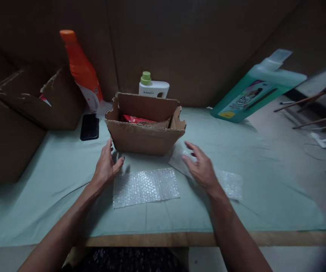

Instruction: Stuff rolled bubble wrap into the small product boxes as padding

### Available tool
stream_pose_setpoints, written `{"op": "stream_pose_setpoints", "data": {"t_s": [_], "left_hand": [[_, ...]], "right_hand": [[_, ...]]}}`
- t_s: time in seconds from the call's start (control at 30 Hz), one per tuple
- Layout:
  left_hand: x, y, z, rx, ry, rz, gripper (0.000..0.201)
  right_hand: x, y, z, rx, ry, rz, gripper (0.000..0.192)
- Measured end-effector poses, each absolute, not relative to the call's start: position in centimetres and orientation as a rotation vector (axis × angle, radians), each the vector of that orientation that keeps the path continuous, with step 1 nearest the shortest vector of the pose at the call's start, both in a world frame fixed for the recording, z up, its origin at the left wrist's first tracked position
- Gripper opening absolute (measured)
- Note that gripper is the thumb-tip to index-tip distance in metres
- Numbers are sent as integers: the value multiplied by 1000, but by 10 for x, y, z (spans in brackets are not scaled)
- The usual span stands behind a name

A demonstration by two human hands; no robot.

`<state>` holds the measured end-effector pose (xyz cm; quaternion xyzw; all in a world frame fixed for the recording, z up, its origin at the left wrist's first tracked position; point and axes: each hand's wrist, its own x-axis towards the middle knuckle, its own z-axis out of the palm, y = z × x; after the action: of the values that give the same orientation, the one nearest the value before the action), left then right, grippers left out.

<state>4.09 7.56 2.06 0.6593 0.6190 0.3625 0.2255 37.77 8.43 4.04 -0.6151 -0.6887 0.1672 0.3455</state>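
An open cardboard box (143, 139) with ragged top edges stands in front of me, with something red (136, 119) partly visible inside. Beside its lower left corner is my left hand (106, 165), fingers apart and holding nothing. My right hand (200, 165) hovers off the box's right side, thumb and fingers spread, over a strip of clear plastic wrap (178, 158). Between the hands lies a flat sheet of bubble wrap (147, 187). Another bubble wrap piece (231, 184) shows to the right of my right wrist, partly covered by the arm.
Behind the box stands a white bottle with a green cap (154, 90). An orange bottle (85, 73) and a black phone (89, 127) are at the left, near larger cardboard boxes (10, 143). A green liquid bottle (253, 90) stands back right on the cloth-covered table (265, 196).
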Motion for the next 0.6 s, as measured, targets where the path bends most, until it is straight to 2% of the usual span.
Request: {"op": "stream_pose_setpoints", "data": {"t_s": [0.13,0.23,0.4,0.5,0.6], "left_hand": [[30,22,5,2288,1640,778,59],[23,-6,-10,2476,1600,601,49],[28,-8,-5,2500,1669,615,50],[49,-10,29,2480,1541,720,55],[84,-13,73,2488,1215,838,74]], "right_hand": [[476,38,26,-2095,-1686,-70,60],[515,7,13,-2439,-1556,-54,57],[493,-6,22,-2174,-1427,204,45],[463,-13,60,-2016,-1376,239,41],[433,-31,108,-1680,-1712,341,23]]}}
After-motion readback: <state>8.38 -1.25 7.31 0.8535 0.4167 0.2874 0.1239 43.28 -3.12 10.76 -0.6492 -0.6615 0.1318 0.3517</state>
